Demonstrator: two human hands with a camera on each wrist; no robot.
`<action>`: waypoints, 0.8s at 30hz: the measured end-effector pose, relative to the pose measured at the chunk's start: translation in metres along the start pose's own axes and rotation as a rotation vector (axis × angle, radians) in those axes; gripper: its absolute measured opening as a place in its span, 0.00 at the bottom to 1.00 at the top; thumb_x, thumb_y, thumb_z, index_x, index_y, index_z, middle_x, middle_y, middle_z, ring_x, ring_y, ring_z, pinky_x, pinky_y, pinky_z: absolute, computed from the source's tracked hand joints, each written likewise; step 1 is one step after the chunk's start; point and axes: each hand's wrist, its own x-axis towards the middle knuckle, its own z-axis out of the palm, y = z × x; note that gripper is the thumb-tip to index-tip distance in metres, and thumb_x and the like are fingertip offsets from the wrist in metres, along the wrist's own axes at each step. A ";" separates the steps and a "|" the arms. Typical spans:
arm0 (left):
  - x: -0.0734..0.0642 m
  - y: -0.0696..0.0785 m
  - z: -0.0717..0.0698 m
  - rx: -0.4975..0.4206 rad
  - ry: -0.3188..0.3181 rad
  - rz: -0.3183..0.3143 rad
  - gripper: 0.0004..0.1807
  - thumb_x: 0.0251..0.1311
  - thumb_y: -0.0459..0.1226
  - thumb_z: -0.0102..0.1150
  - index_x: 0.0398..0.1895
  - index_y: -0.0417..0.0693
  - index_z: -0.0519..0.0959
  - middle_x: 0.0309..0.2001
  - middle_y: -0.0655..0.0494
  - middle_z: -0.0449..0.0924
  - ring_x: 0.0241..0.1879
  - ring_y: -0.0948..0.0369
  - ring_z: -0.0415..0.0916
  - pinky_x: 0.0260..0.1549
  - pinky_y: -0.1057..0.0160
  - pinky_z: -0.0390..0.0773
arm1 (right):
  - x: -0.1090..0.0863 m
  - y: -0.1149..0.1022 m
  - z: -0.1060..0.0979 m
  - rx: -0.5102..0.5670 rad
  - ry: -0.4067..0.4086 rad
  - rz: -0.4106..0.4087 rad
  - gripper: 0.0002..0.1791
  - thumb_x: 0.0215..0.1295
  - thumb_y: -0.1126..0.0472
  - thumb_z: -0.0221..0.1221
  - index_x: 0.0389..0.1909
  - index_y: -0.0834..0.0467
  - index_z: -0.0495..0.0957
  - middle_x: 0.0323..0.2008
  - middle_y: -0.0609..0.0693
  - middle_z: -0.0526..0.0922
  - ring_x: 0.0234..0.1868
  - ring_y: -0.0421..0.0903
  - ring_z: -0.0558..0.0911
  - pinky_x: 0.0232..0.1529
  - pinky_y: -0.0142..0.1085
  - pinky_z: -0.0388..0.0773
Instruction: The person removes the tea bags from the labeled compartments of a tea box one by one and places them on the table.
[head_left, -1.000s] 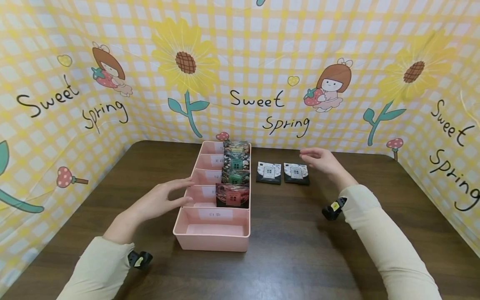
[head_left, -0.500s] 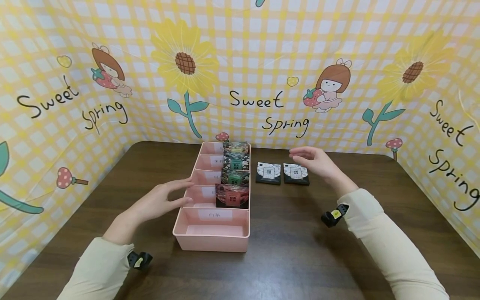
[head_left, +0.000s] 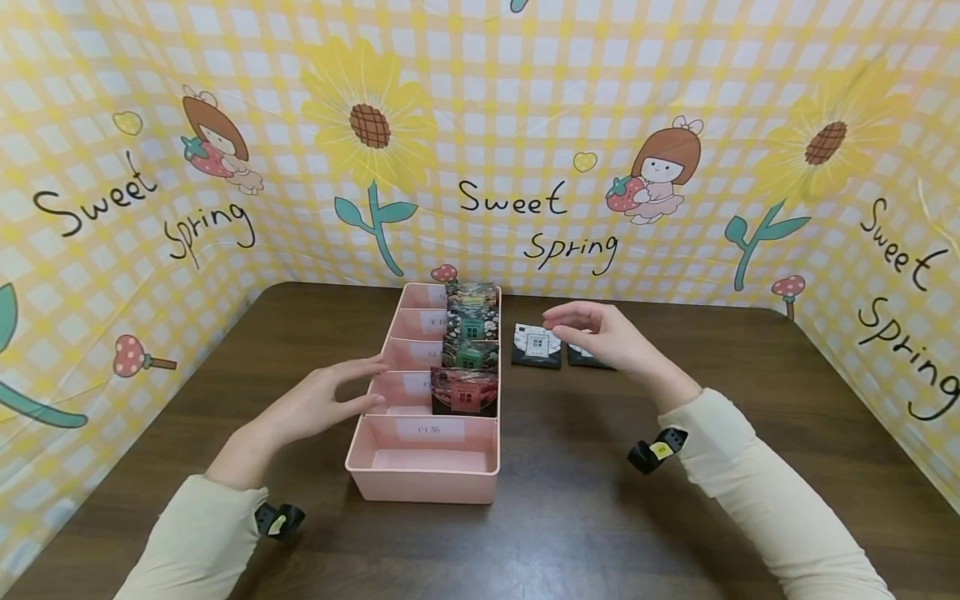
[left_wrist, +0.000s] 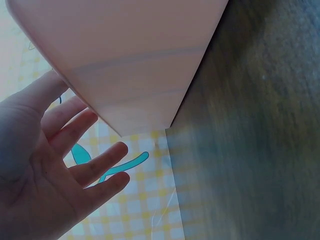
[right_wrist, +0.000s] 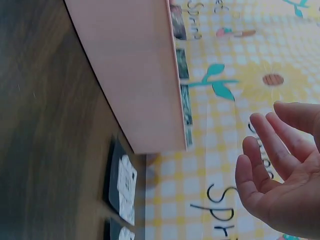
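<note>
- Pink box (head_left: pixel 423 487): upright on brown bench (head_left: pixel 570 533), 5 compts in a row, near to far; checked cloth w/ sunflowers (head_left: pixel 517 92) behind its far end.
- L hand (head_left: pixel 322 396): at box's L side, thumb & index tips touching its L rim; fingers spread, relaxed, gripping nothing.
- R hand (head_left: pixel 609 337): in the air to R of box, apart from it; fingers loosely bent, thumb apart from them, holding nothing.
- Red sachet (head_left: pixel 465 396): in box's 2nd compt from near end, at R side.
- Dark green sachet (head_left: pixel 470 356), teal sachet (head_left: pixel 472 325) & yellow-marked sachet (head_left: pixel 471 295): box compts 3, 4 & 5 resp., also R side.
- Inner packet (head_left: pixel 537 348) & outer packet (head_left: pixel 588 360), both white/black: flat on bench, R of box, approx level w/ compts 3–4; outer one farther from box, partly hidden by R hand in head view.
- Black wrist units: one (head_left: pixel 280 521) L of box's near end, other (head_left: pixel 657 452) well R of box.
- White label (head_left: pixel 420 428) w/ Chinese characters: box's nearest compt, back wall.
</note>
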 end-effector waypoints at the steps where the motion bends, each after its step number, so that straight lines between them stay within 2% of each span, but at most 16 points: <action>1: 0.000 0.000 0.000 -0.001 0.001 0.000 0.29 0.60 0.46 0.58 0.62 0.43 0.70 0.64 0.41 0.68 0.65 0.43 0.63 0.62 0.41 0.64 | -0.001 -0.001 0.003 -0.002 -0.002 -0.011 0.16 0.67 0.57 0.54 0.54 0.56 0.75 0.52 0.56 0.81 0.52 0.48 0.78 0.51 0.37 0.75; 7: 0.000 -0.001 0.000 -0.006 -0.002 0.000 0.29 0.61 0.46 0.58 0.62 0.43 0.70 0.64 0.42 0.68 0.65 0.43 0.63 0.61 0.41 0.64 | -0.004 -0.003 0.020 0.007 -0.010 -0.055 0.15 0.65 0.60 0.56 0.51 0.59 0.77 0.49 0.57 0.82 0.49 0.46 0.80 0.45 0.32 0.77; 11: 0.001 -0.002 0.001 -0.007 -0.001 0.004 0.29 0.61 0.46 0.58 0.63 0.43 0.69 0.64 0.42 0.68 0.65 0.43 0.63 0.61 0.41 0.64 | -0.006 0.000 0.032 0.031 -0.023 -0.070 0.14 0.64 0.62 0.57 0.49 0.61 0.78 0.47 0.58 0.83 0.47 0.44 0.81 0.45 0.30 0.78; 17: 0.001 -0.002 0.000 -0.005 -0.003 0.000 0.29 0.61 0.47 0.58 0.63 0.43 0.69 0.64 0.42 0.68 0.65 0.43 0.63 0.62 0.41 0.64 | -0.004 0.005 0.047 0.024 -0.043 -0.121 0.11 0.63 0.61 0.58 0.45 0.60 0.80 0.45 0.57 0.84 0.44 0.43 0.82 0.45 0.33 0.79; 24: 0.000 -0.002 0.000 -0.002 0.002 0.000 0.29 0.60 0.47 0.58 0.62 0.43 0.70 0.64 0.42 0.68 0.65 0.44 0.63 0.62 0.41 0.64 | -0.002 0.009 0.061 0.013 -0.059 -0.114 0.11 0.63 0.61 0.59 0.45 0.60 0.80 0.43 0.57 0.84 0.40 0.43 0.82 0.42 0.34 0.79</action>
